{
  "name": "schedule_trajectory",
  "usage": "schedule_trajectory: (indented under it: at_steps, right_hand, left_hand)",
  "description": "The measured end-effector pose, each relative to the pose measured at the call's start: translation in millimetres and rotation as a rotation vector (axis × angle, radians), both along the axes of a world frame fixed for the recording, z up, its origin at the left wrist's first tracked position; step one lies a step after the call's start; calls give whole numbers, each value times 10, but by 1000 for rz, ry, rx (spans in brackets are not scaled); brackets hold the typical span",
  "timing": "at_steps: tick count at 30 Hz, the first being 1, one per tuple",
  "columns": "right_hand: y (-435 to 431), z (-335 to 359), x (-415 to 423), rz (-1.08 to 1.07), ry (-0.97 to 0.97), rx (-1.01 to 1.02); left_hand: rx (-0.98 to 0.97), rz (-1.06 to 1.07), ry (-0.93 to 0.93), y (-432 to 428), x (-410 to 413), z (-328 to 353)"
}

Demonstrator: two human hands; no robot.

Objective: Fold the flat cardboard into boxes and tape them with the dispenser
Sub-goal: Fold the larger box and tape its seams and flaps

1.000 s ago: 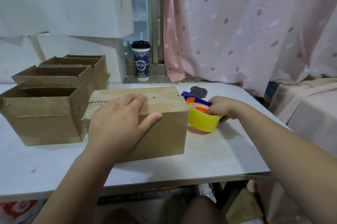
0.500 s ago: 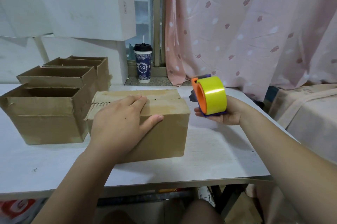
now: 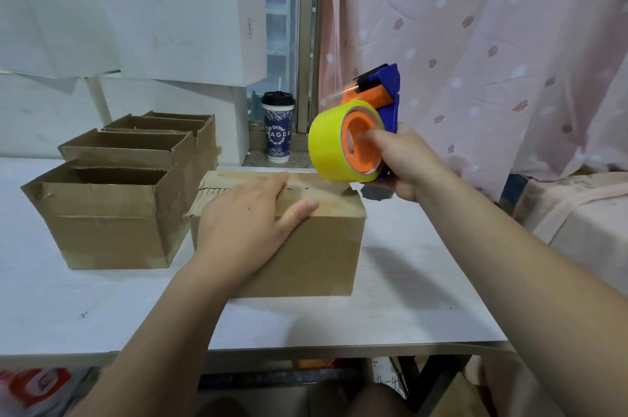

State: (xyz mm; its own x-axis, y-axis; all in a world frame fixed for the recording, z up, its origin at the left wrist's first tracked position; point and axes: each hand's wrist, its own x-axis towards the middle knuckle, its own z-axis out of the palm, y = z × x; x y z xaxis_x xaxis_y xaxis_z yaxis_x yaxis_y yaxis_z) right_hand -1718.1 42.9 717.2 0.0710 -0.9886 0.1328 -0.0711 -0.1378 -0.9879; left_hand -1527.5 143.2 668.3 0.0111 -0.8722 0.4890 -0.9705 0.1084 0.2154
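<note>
Nearest, the left hand [image 3: 248,223] lies flat, fingers straight, on the closed top of a cardboard box [image 3: 306,253] standing on the white tabletop [image 3: 407,297], with the thumb at its front edge. Just beyond, the right hand [image 3: 407,161] grips a blue-and-orange tape dispenser [image 3: 384,100] loaded with a yellow tape roll [image 3: 326,144], raised above the box's right end. Three open-topped boxes [image 3: 102,236] stand in a row to the left. Farther back, a lidded paper cup [image 3: 278,127] stands on the window ledge beside a pink curtain [image 3: 475,42].
</note>
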Motion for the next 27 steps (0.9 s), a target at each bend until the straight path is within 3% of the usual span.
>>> schedule_trajectory:
  at_steps: [6,10,15,19,23,27]
  right_hand:
    - [57,-16,137,-171,249,-333]
    - [148,-34,235,-220,460,-564]
    - [302,-19,328,-206,724,-793]
    - [377,30,367,-105,791,-765]
    - [390,96,345,57,757,-707]
    - [386,143,304,221,678,-607]
  left_hand:
    - [-35,-128,400,-40,-19,144]
    - [-18,-256,833,-95,-66,351]
    - [20,-263,1248,-170,-125,476]
    - [5,-115,1495,-203,-125,529]
    - [-44,-80,1694,-189,-102,534]
    - [40,-103,1841,-161,12,506]
